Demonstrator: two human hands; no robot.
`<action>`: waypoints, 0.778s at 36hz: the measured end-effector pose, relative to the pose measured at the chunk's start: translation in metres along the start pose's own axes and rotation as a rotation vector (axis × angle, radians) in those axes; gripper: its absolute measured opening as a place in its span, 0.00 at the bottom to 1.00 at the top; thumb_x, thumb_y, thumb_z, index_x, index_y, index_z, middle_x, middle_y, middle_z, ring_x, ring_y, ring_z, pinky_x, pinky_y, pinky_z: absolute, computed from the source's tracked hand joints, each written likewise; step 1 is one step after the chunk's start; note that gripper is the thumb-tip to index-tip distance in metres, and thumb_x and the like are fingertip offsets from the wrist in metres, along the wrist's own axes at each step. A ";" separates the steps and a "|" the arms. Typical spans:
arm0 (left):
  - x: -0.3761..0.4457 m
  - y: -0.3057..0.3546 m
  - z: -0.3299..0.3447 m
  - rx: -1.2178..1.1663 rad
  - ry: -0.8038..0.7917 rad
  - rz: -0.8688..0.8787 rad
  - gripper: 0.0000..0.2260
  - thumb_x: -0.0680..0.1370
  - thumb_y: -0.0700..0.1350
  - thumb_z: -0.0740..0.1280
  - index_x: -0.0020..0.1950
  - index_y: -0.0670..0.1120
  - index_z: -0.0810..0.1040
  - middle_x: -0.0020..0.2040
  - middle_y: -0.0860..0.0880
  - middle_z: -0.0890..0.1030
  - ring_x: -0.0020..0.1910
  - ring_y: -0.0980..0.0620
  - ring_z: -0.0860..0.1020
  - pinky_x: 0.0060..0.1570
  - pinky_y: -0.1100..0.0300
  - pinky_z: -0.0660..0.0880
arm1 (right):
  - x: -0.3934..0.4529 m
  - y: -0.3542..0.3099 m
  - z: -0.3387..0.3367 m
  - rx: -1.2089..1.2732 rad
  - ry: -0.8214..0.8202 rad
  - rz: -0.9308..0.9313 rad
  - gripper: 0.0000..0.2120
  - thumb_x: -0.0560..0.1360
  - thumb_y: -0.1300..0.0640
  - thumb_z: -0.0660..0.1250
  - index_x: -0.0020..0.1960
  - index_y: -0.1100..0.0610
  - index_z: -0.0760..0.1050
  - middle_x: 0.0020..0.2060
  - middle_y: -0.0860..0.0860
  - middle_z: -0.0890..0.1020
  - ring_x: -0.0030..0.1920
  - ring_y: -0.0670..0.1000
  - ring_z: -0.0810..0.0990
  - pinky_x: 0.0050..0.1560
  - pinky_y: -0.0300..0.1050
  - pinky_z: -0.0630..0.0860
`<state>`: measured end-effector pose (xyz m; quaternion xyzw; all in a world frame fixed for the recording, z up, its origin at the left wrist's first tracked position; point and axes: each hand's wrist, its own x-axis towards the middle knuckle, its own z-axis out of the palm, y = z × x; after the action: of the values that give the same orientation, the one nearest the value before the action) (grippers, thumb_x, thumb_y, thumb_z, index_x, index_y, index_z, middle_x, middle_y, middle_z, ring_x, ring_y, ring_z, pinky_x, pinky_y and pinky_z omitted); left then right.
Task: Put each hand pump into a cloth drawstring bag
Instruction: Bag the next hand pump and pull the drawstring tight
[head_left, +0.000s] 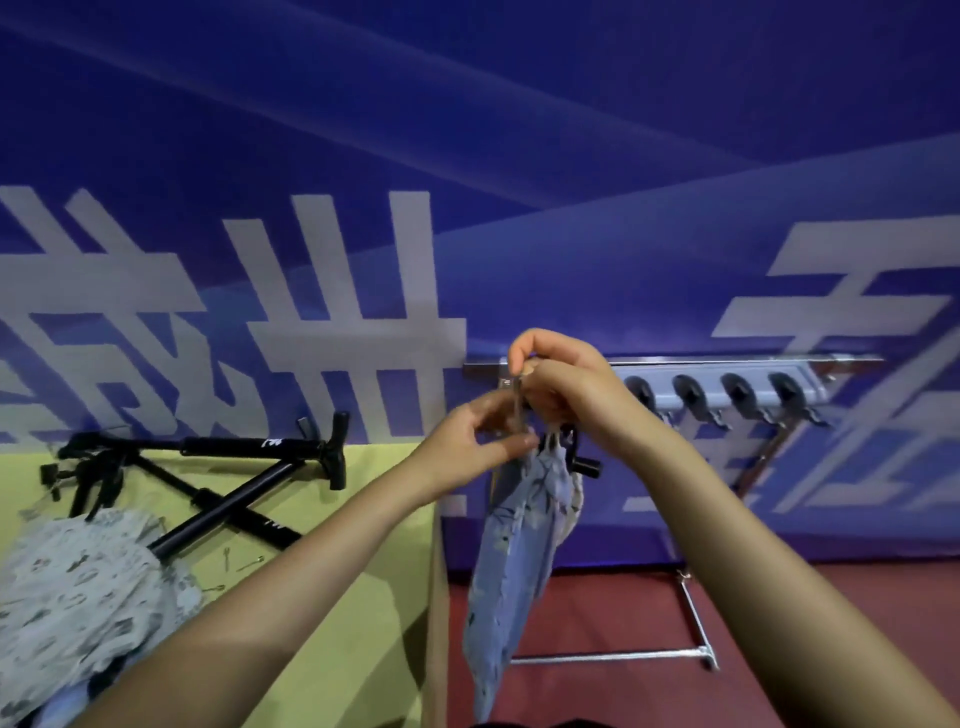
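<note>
Bagged pump (511, 561) hanging vertically, handle-up.

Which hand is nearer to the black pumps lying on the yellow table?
The left hand. It is just right of the black pumps, past the yellow table edge. The right hand is farther right, by the grey rack.

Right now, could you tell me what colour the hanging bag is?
Light blue bag with a faint print, head view.

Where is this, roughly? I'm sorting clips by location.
Probably a sports hall or event venue set up for packing: a big blue printed banner, red floor, and a metal hanging rack beside a yellow table.
</note>
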<state>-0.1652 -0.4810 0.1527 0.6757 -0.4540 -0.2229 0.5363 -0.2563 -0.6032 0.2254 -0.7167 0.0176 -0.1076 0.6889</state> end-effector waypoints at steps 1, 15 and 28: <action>0.006 0.002 0.009 0.039 -0.031 -0.013 0.10 0.73 0.47 0.73 0.50 0.59 0.77 0.49 0.41 0.82 0.46 0.56 0.78 0.52 0.62 0.74 | -0.004 0.002 -0.008 -0.004 0.020 0.004 0.05 0.67 0.64 0.57 0.39 0.57 0.70 0.22 0.44 0.64 0.22 0.43 0.57 0.23 0.34 0.57; 0.080 -0.047 0.131 0.307 -0.074 0.224 0.20 0.77 0.53 0.60 0.34 0.39 0.78 0.63 0.46 0.73 0.69 0.50 0.67 0.66 0.55 0.65 | -0.079 0.058 -0.130 -0.129 0.425 0.187 0.13 0.74 0.72 0.56 0.39 0.57 0.73 0.22 0.48 0.64 0.23 0.48 0.58 0.24 0.37 0.57; 0.102 -0.076 0.147 0.274 -0.005 -0.084 0.10 0.72 0.48 0.75 0.32 0.54 0.78 0.48 0.54 0.74 0.50 0.52 0.76 0.52 0.51 0.74 | -0.087 0.121 -0.171 -0.701 0.398 0.350 0.05 0.75 0.62 0.64 0.47 0.56 0.77 0.28 0.44 0.71 0.29 0.43 0.68 0.32 0.40 0.64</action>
<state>-0.2030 -0.6434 0.0538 0.7606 -0.4526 -0.1827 0.4280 -0.3570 -0.7623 0.0989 -0.8586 0.3063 -0.1128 0.3953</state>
